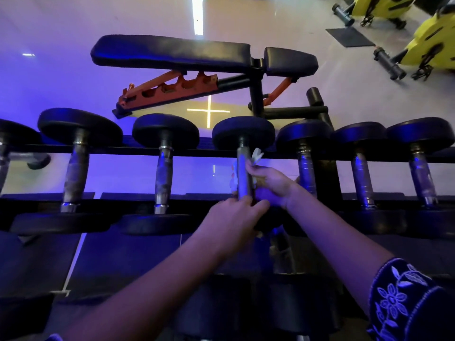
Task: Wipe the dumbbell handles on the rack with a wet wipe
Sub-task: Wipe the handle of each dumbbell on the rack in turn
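Here, wipe (257, 153) round handle (242, 157) (right hand (270, 184))

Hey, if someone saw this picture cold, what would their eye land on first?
Both hands meet at the centre: the right hand wraps a wet wipe round the middle dumbbell's grip on the rack, while the left hand holds its near end. Behind the rack stands a black bench with an orange frame, and yellow exercise bikes sit at top right.

Wet wipe (257, 153) — mostly behind handle (243, 174)
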### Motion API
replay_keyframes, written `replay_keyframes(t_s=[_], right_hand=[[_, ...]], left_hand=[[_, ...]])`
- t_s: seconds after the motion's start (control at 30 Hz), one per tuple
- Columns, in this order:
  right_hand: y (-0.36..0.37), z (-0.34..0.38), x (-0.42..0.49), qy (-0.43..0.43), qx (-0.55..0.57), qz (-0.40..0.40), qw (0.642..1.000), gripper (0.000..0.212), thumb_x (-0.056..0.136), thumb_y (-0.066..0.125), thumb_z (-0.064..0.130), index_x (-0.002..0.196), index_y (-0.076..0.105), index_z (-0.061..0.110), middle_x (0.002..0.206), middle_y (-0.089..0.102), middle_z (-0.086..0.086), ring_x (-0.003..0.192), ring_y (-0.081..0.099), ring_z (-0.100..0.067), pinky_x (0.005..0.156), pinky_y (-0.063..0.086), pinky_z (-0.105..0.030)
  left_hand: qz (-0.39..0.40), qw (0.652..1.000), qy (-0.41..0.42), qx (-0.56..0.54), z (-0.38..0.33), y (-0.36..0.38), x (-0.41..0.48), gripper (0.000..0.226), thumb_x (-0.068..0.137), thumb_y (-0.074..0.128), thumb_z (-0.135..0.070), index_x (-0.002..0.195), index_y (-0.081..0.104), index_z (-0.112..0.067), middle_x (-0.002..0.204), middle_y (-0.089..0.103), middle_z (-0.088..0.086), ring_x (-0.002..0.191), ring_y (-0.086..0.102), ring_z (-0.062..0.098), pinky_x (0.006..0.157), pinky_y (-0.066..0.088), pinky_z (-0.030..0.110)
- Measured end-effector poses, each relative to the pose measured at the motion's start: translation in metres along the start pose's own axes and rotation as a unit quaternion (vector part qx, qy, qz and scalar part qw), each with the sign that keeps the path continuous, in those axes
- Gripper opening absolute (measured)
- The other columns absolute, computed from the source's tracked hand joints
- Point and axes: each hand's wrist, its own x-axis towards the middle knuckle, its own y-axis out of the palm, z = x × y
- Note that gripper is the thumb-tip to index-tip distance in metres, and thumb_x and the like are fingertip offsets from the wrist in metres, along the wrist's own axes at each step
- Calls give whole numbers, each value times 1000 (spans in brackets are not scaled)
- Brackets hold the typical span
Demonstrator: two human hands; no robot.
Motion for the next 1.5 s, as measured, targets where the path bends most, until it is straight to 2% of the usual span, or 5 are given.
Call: replay_keyframes(t_s=[0.2,0.4,0.63,0.9,1.5], right_hand=[[19,3,4,1,-3,-102,995,28,99,43,23,81,54,5,63,58,-11,47,59,-19,48,51,-23],[30,-7,21,-71,-238,-280,927,26,85,63,36,87,60,10,81,67,-11,77,65,-29,75,56,-37],[19,7,-28,-114,-223,-160,955,16,91,59,19,80,67,10,75,61,-6,66,55,-15,65,45,-26],[34,0,-21,-279,-435,-340,785,5,70,79,9,71,76,13,65,66,4,55,50,0,51,35,0],[16,10,-1,-244,-342,-323,848,8,76,76,12,82,70,12,79,69,-2,74,62,-13,67,49,-21]], left_hand=[[38,992,100,-66,26,-7,15,53,87,66,-35,135,50,-18,115,62,5,99,60,31,75,40,35],[25,975,22,-222,59,2,-11,57,75,82,-27,126,58,-26,105,70,-7,92,62,15,78,48,29],[61,970,-17,-233,65,-6,-11,57,69,87,-33,122,66,-27,90,74,-7,79,64,8,70,45,21],[69,952,-55,-292,66,-7,-9,53,60,92,-31,110,75,-30,85,76,-10,79,68,2,76,52,27],[62,944,-52,-319,69,-4,-9,54,59,92,-29,111,75,-29,85,76,-14,77,67,-5,72,52,21]])
